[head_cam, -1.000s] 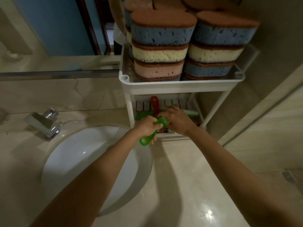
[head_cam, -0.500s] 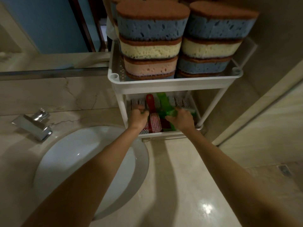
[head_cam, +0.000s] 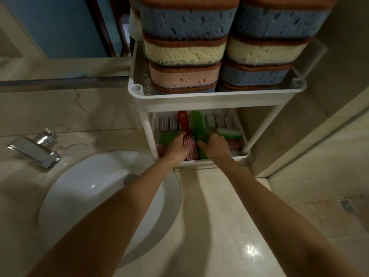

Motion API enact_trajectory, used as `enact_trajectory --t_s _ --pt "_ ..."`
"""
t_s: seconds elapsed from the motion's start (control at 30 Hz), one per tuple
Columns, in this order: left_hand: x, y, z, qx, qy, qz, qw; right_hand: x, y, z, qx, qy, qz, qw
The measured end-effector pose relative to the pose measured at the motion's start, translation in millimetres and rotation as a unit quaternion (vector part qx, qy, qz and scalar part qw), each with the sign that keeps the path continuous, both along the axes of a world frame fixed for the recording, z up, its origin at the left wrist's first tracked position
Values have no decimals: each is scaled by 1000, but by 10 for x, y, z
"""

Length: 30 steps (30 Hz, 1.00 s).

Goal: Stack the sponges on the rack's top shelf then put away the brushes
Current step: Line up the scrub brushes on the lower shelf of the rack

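A white two-tier rack (head_cam: 209,99) stands on the counter. Its top shelf holds two stacks of sponges, the left stack (head_cam: 185,50) and the right stack (head_cam: 265,48), in blue, yellow and pink layers with brown scrub tops. The lower shelf is full of brushes. A red brush (head_cam: 184,124) lies with its handle pointing away, and a green brush (head_cam: 196,124) lies beside it. My left hand (head_cam: 176,148) rests on the red brush's head. My right hand (head_cam: 214,145) grips the green brush at its neck.
A white basin (head_cam: 85,196) is sunk in the marble counter at the left, with a chrome tap (head_cam: 35,149) behind it. Several other brushes (head_cam: 223,124) crowd the lower shelf. A wall corner rises right of the rack. A mirror runs along the back.
The green brush went from my left hand over the counter edge into the lower shelf beside the red brush. Both hands now sit inside that shelf, closer together.
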<state>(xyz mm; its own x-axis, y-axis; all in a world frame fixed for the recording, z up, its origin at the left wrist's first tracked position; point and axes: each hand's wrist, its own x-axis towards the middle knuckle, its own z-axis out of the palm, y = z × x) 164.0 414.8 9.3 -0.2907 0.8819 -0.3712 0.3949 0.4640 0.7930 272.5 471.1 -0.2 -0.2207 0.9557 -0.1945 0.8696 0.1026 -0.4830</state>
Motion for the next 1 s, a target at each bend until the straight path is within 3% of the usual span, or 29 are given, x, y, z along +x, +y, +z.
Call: enact_trajectory --t_s 0.17,0.3,0.63,0.83,1.0 --pt "20 12 -30 9 83 -51 995 146 -86 -36 27 4 40 999" --pt "51 20 -42 21 149 -79 985 302 28 -5 92 9 16 996" --pt "159 82 -97 40 334 -130 933 333 669 70 21 -185 107 977" --pt "235 143 -128 -22 330 -179 926 319 843 194 -70 -169 171 968" --pt "250 155 -152 -27 347 -192 918 357 848 231 -32 -174 188 966"
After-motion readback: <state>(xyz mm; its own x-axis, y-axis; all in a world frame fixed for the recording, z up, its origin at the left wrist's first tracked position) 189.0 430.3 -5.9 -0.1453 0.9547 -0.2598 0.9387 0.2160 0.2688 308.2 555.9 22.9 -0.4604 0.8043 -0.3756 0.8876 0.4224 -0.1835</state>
